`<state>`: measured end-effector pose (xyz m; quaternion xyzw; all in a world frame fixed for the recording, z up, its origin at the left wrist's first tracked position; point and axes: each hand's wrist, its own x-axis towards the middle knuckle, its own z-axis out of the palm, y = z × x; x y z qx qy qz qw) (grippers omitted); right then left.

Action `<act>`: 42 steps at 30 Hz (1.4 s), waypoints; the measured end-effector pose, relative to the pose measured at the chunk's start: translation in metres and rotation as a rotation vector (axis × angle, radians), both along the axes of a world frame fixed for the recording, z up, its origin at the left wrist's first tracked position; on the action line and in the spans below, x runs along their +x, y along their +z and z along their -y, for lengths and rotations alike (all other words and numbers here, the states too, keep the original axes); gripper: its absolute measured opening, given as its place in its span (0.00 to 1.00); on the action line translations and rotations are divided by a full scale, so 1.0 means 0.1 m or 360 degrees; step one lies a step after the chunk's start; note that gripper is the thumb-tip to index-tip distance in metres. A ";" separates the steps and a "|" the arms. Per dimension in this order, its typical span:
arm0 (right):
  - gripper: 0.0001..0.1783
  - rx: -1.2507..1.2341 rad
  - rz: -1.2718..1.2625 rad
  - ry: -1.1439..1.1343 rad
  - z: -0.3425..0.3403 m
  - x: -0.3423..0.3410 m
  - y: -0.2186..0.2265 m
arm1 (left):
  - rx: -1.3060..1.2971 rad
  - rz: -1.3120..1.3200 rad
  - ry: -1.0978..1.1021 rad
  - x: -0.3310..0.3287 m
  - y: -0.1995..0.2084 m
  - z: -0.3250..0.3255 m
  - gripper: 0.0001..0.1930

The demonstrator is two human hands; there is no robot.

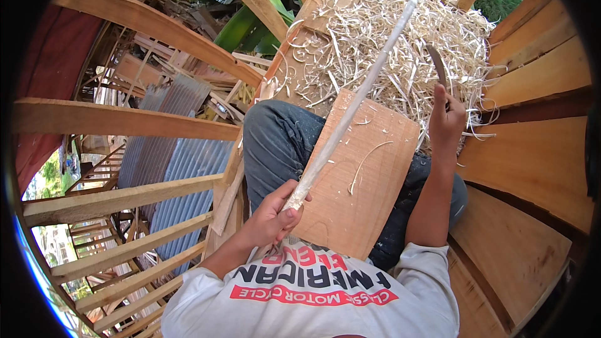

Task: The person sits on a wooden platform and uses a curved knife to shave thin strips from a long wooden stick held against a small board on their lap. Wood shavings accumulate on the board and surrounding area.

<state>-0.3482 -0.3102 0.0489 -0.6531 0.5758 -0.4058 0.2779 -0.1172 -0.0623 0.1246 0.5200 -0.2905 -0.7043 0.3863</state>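
A long, pale stick (pixel 365 91) slants up and away from my lap, its near end gripped by my left hand (pixel 275 215). My right hand (pixel 447 116) is closed around the handle of a knife, raised to the right of the stick and apart from it. The dark, curved knife blade (pixel 437 64) points away from me. Across my thighs lies a flat wooden board (pixel 361 194), with the stick passing over its left side. A thin curled shaving (pixel 366 163) and small chips rest on the board.
Beyond my knees, a heap of wood shavings (pixel 400 44) covers much of the plank floor (pixel 291 84). Wooden rails (pixel 125 119) run along the left, with corrugated metal sheets (pixel 194 163) below them. Wide wall boards (pixel 532 163) stand close on my right.
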 end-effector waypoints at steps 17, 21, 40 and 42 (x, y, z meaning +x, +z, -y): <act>0.33 -0.0634 -0.0301 0.0692 -0.58 0.53 0.06 | -0.0112 -0.0252 0.0005 0.07 -0.02 0.16 0.29; 0.32 -0.0615 -0.0288 0.0557 -0.49 0.48 0.02 | -0.0088 -0.0280 -0.0018 0.04 -0.03 0.16 0.29; 0.30 -0.0317 -0.0147 0.0932 -0.77 0.70 0.05 | -0.0433 0.1192 0.0236 0.01 0.15 0.28 0.27; 0.30 -0.0353 -0.0290 0.0859 -0.69 0.64 0.01 | -0.0389 0.1219 0.0233 -0.03 0.18 0.26 0.27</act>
